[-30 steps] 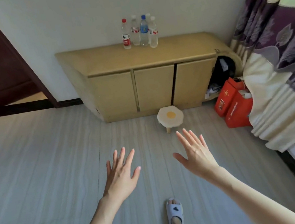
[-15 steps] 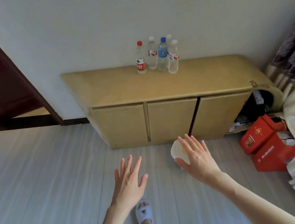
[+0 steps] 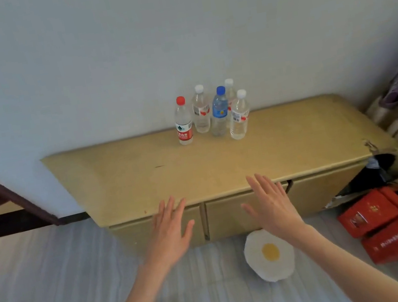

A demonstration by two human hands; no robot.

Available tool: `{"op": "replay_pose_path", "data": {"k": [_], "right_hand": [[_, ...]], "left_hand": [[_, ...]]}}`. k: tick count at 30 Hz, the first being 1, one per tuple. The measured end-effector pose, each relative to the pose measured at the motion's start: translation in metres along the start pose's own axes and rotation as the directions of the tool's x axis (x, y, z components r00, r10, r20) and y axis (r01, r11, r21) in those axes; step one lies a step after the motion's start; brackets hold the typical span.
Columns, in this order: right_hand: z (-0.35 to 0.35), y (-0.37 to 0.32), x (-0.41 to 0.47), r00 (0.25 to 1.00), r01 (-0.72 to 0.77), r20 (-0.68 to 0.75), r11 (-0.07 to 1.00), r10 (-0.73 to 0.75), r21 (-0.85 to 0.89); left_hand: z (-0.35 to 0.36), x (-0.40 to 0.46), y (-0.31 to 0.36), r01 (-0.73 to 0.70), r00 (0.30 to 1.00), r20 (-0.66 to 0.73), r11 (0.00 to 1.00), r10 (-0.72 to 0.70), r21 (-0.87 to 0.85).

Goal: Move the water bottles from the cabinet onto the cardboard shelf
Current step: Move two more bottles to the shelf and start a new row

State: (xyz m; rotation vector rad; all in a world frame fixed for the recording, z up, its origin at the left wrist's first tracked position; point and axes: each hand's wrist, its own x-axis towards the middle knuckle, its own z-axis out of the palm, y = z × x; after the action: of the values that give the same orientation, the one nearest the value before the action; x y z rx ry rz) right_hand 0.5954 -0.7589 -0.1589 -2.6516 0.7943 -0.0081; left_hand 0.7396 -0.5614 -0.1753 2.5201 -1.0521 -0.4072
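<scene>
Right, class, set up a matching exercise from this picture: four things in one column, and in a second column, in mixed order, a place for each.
Things
1. red-capped bottle
2. egg-shaped stool
3. red boxes
4. left hand

Places
A. on the floor, right of the cabinet
B. leftmost of the bottles on the cabinet top
C. on the floor, under the right forearm
D. raised in front of the cabinet's left door

Pairs: 1-B, 2-C, 3-A, 4-D
</scene>
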Motion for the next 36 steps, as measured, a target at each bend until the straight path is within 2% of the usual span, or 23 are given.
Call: {"op": "replay_pose_path", "data": {"k": [7, 11, 15, 19, 24, 29, 33, 36], "right_hand": [[-0.012, 0.039, 0.138, 0.998, -0.065, -0.012, 0.998, 0.065, 0.014], [-0.035, 0.064, 0.231, 0.991, -0.085, -0.096, 0.991, 0.095, 0.107], [-0.066, 0.084, 0.313, 0.973, -0.123, -0.161, 0.964, 0.163, 0.235], [-0.074, 0.099, 0.372, 0.981, -0.122, -0.118, 0.964, 0.153, 0.238], [-0.06, 0.11, 0.398, 0.999, -0.03, -0.025, 0.986, 0.035, 0.163], [-0.063, 0.121, 0.395, 0.998, 0.011, -0.058, 0.983, -0.001, 0.182], [-0.068, 0.134, 0.386, 0.998, -0.011, -0.06, 0.975, 0.025, 0.223], [-0.07, 0.14, 0.379, 0.987, -0.109, -0.088, 0.957, 0.137, 0.27]], "left_hand": [[0.006, 0.135, 0.002, -0.041, 0.995, 0.088, 0.999, 0.041, -0.004], [-0.014, 0.231, 0.02, -0.064, 0.997, 0.037, 0.997, 0.065, -0.034], [-0.039, 0.337, 0.056, -0.166, 0.986, -0.029, 0.984, 0.164, -0.06], [-0.053, 0.427, 0.103, -0.238, 0.97, -0.067, 0.969, 0.234, -0.068], [-0.035, 0.499, 0.134, -0.285, 0.954, 0.088, 0.958, 0.286, -0.015], [-0.016, 0.534, 0.147, -0.255, 0.944, 0.226, 0.966, 0.241, 0.034], [-0.006, 0.547, 0.151, -0.296, 0.935, 0.226, 0.952, 0.272, 0.08], [-0.006, 0.55, 0.155, -0.354, 0.915, 0.241, 0.93, 0.323, 0.098]]}}
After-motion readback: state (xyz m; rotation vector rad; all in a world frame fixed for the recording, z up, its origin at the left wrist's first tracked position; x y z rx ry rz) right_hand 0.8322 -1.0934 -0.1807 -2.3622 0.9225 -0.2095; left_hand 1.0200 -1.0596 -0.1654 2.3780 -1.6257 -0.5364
